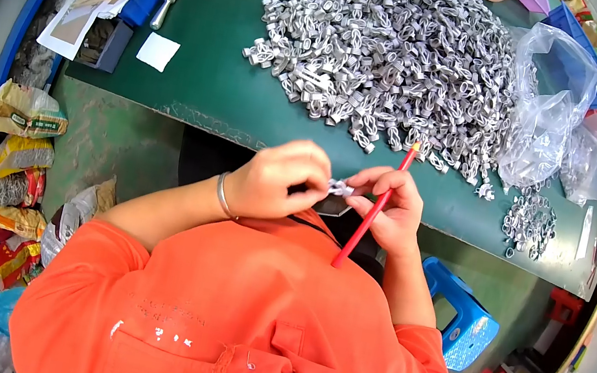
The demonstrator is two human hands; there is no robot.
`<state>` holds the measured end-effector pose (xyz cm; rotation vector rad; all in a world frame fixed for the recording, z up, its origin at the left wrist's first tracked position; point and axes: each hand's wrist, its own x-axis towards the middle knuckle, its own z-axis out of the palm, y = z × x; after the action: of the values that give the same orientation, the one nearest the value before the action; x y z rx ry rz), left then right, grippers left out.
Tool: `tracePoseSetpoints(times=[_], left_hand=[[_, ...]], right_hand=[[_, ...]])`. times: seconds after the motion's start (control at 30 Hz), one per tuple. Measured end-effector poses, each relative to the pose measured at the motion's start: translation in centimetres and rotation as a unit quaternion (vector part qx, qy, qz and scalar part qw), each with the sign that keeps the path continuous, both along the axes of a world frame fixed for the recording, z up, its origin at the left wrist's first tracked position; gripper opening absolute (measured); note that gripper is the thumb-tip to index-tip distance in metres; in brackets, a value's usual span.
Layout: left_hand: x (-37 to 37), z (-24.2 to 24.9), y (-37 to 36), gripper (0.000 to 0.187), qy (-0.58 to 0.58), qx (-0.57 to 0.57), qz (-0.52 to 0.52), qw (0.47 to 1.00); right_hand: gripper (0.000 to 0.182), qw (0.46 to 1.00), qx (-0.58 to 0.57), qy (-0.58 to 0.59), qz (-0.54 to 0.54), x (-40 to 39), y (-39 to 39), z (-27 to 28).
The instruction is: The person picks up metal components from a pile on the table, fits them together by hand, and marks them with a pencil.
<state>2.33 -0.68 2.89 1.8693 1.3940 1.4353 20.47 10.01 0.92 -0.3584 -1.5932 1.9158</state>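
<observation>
My left hand [280, 179], with a silver bangle at the wrist, is curled closed at one end of a small silver metal link piece [340, 188]. Opposite it, my right hand [396, 212] pinches the other end of that piece between thumb and finger. A red pencil-like stick [363, 230] with a yellowish tip is also tucked in my right hand, slanting across the fingers. Both hands are close together in front of my orange top, just off the near table edge. A big heap of similar metal pieces [394, 52] covers the table beyond them.
On the green table [203, 50] lie a white paper piece [157, 51], clear plastic bags [547, 111] and a small pile of metal rings [529, 225]. A blue stool [463, 319] stands at the lower right. Packed sacks [28, 111] line the left side.
</observation>
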Motion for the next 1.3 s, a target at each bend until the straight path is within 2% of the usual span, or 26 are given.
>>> tracePoseSetpoints(times=[0.03,0.1,0.17,0.23,0.3,0.37,0.43,0.5,0.57,0.6,0.63,0.7,0.77,0.83,0.87,0.93,0.97,1.03,1.07,1.1,1.2,1.23,1.3], left_hand=[[0.1,-0.6,-0.6,0.014,0.006,-0.028,-0.017,0.999],[0.1,-2.1,-1.4,0.014,0.046,-0.065,-0.027,0.996],[0.2,-3.1,-1.8,0.014,0.081,-0.073,-0.019,0.994],[0.3,-3.1,-1.8,0.015,0.051,-0.114,0.001,0.992],[0.0,-3.0,-1.4,0.015,0.058,-0.089,0.002,0.994],[-0.3,-2.5,-0.7,0.015,-0.013,-0.160,0.025,0.987],[-0.6,-2.8,0.1,0.012,-0.040,-0.139,0.028,0.989],[-0.8,-2.6,1.2,0.012,-0.144,-0.185,0.075,0.969],[-1.1,-2.5,2.2,0.018,-0.146,-0.204,0.072,0.965],[-1.0,-2.5,2.7,0.019,-0.185,-0.236,0.061,0.952],[-0.8,-2.6,3.1,0.021,-0.226,-0.269,0.051,0.935],[-0.3,-2.7,3.5,0.022,-0.268,-0.280,0.030,0.921],[0.0,-1.9,3.8,0.019,-0.398,-0.309,-0.015,0.864],[0.0,-1.5,3.6,0.018,-0.404,-0.290,-0.026,0.867],[0.0,-1.3,3.5,0.017,-0.394,-0.261,-0.040,0.881],[0.2,-0.7,3.3,0.017,-0.348,-0.188,-0.052,0.917],[0.1,-0.5,3.2,0.017,-0.352,-0.192,-0.048,0.915],[-0.2,-0.3,3.2,0.019,-0.207,-0.109,-0.059,0.970],[-0.3,-0.4,3.2,0.021,-0.184,-0.086,-0.061,0.977],[-0.2,-0.6,3.0,0.021,-0.187,-0.089,-0.060,0.976],[0.0,-1.3,2.7,0.017,-0.315,-0.126,-0.056,0.939],[-0.1,-1.5,2.5,0.017,-0.316,-0.129,-0.056,0.938],[-0.7,-1.8,1.8,0.015,-0.233,-0.132,-0.069,0.961]], right_hand=[[0.028,1.000,0.000,0.003,-0.002,0.0,0.2,-0.2],[0.025,0.985,0.139,-0.069,-0.081,-0.5,0.9,-0.9],[0.025,0.924,0.331,-0.092,-0.167,-2.1,2.2,-1.1],[0.027,0.884,0.407,-0.117,-0.196,-4.1,2.9,-0.6],[0.027,0.860,0.458,-0.138,-0.177,-5.3,3.7,-1.1],[0.026,0.824,0.515,-0.144,-0.189,-5.3,4.1,-1.0],[0.024,0.822,0.507,-0.137,-0.219,-5.1,4.1,-0.7],[0.021,0.839,0.449,-0.194,-0.239,-4.1,3.7,-0.5],[0.021,0.940,0.193,-0.126,-0.251,-3.2,3.1,-1.6],[0.021,0.971,0.019,-0.067,-0.228,-3.0,2.5,-0.8],[0.021,0.970,-0.073,-0.088,-0.217,-2.6,2.2,0.2],[0.021,0.966,-0.154,-0.053,-0.204,-2.2,1.6,0.3],[0.021,0.969,-0.174,-0.031,-0.175,-2.0,1.0,0.4],[0.022,0.968,-0.214,0.016,-0.132,-1.7,0.7,0.3],[0.022,0.967,-0.218,0.012,-0.131,-1.7,0.6,0.1],[0.024,0.981,-0.136,0.041,-0.130,-1.8,0.3,-0.4],[0.024,0.981,-0.141,0.036,-0.128,-1.8,0.2,-0.6],[0.028,0.986,-0.064,0.052,-0.144,-1.7,-0.1,-0.8],[0.029,0.986,-0.022,0.053,-0.155,-1.7,-0.1,-0.9],[0.030,0.984,0.003,0.055,-0.170,-1.8,-0.3,-0.7],[0.036,0.975,0.105,0.045,-0.192,-1.4,-0.4,-0.6],[0.038,0.971,0.146,0.036,-0.185,-1.1,-0.4,-0.4],[0.036,0.978,0.153,0.035,-0.139,-0.6,-0.3,0.1]])
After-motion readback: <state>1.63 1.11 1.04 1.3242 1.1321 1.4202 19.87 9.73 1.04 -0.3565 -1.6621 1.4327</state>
